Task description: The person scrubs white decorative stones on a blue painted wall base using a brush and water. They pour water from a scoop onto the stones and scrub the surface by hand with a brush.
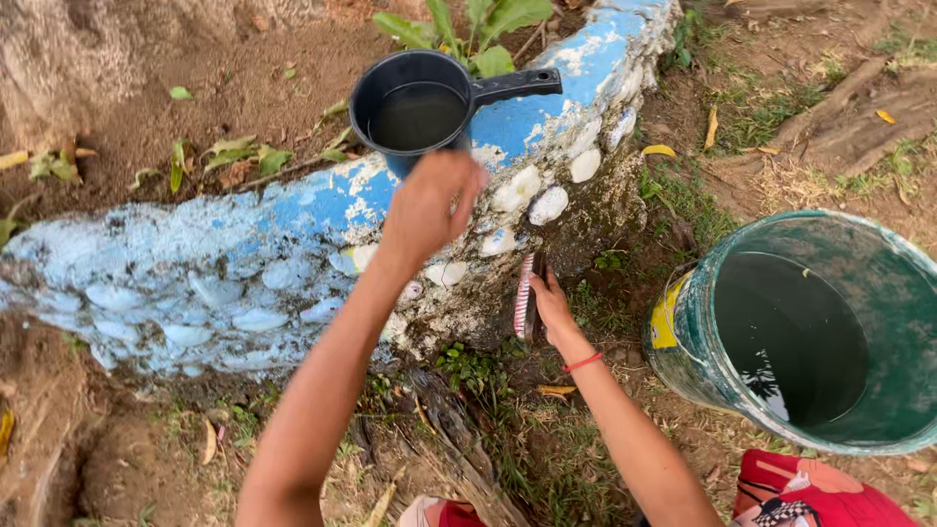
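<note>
Black dipper (422, 107) sits atop the blue shell-studded wall (244, 263); your left hand (429, 205) curls just below it, grip unclear, while your right hand's (551, 307) fingers clasp a brush (528, 298) against the wall's face.

Bare ground (244, 88) of brown soil is carrying everything here, with thin grass and dry yellow leaves (659, 150) lying scattered over it. A low curved border wall (195, 263), painted blue and white and set with pale shells (547, 205), is running across the soil. A black dipper (420, 107) holding water is sitting on the wall's top. A green bucket (683, 342) of water is standing on the ground, right of the wall.
</note>
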